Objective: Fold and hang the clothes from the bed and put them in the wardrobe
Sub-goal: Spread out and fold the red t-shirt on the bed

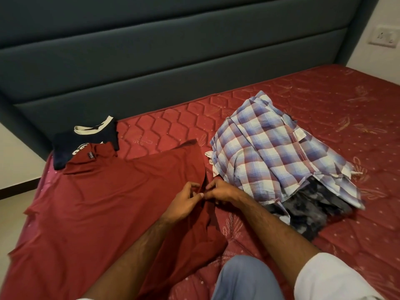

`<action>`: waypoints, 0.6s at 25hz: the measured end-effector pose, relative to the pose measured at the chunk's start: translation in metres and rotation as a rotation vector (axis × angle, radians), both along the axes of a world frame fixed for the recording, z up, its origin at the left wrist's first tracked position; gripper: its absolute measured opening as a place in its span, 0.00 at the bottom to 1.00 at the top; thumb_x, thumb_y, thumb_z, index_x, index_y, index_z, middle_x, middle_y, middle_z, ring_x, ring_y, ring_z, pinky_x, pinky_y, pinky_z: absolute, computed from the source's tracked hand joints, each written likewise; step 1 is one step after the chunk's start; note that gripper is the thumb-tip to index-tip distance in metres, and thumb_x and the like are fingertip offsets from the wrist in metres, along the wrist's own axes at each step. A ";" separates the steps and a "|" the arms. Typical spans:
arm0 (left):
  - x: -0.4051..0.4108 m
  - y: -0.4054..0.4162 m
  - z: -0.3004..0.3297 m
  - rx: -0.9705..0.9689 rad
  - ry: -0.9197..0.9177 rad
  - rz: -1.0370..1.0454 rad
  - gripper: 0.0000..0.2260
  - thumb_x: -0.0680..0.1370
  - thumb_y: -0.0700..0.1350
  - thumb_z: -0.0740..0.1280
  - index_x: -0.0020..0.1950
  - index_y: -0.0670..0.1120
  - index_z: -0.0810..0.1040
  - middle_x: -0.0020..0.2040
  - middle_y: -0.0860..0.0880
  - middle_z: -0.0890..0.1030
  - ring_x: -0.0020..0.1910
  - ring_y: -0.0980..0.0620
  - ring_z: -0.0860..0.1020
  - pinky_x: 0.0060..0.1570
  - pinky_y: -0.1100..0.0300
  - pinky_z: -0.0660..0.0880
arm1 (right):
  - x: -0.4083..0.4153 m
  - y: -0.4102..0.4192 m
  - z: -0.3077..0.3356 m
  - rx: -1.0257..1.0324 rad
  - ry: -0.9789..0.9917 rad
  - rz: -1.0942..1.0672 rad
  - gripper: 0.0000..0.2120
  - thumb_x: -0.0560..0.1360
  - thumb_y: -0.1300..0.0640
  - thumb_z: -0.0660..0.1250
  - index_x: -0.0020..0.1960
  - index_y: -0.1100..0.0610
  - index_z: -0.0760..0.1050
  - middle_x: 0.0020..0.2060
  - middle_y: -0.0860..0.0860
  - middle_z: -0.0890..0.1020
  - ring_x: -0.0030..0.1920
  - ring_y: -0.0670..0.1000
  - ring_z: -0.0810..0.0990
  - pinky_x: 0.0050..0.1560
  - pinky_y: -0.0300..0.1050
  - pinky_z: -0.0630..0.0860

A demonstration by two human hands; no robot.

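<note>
Headboard (151, 50): dark teal, padded, horizontal panels, runs along the far edge of the mattress. Wall (385, 18): white, upper right, beside the headboard. Socket plate (384, 37): white, mounted on that wall near the right frame edge. Floor (15, 200): pale, visible at left. Skirting (19, 188): dark strip where floor meets wall.
</note>
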State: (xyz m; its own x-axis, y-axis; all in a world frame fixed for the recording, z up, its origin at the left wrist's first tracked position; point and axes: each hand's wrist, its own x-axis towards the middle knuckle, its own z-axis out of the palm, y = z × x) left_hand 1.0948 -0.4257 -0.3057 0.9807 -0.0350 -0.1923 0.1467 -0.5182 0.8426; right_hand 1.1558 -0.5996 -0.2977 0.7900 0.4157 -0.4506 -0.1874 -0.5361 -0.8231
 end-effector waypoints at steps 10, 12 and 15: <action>-0.030 -0.011 0.012 -0.210 -0.016 -0.072 0.20 0.80 0.35 0.67 0.67 0.52 0.68 0.60 0.45 0.75 0.49 0.54 0.77 0.46 0.64 0.75 | -0.061 -0.029 -0.013 -0.059 -0.287 -0.007 0.07 0.78 0.50 0.69 0.45 0.51 0.84 0.40 0.47 0.84 0.39 0.48 0.82 0.47 0.46 0.77; -0.047 -0.008 0.008 -0.137 -0.070 -0.106 0.19 0.80 0.38 0.67 0.69 0.48 0.69 0.64 0.47 0.75 0.59 0.56 0.77 0.59 0.63 0.74 | -0.073 -0.031 -0.010 0.000 -0.166 0.143 0.17 0.76 0.39 0.69 0.36 0.50 0.80 0.32 0.45 0.81 0.33 0.48 0.79 0.41 0.48 0.75; -0.086 0.004 -0.001 0.017 -0.149 -0.187 0.22 0.77 0.48 0.67 0.70 0.48 0.71 0.65 0.50 0.73 0.66 0.57 0.74 0.67 0.62 0.69 | -0.086 -0.044 -0.004 0.168 -0.049 0.258 0.22 0.78 0.42 0.71 0.35 0.57 0.71 0.30 0.51 0.71 0.31 0.50 0.69 0.35 0.45 0.66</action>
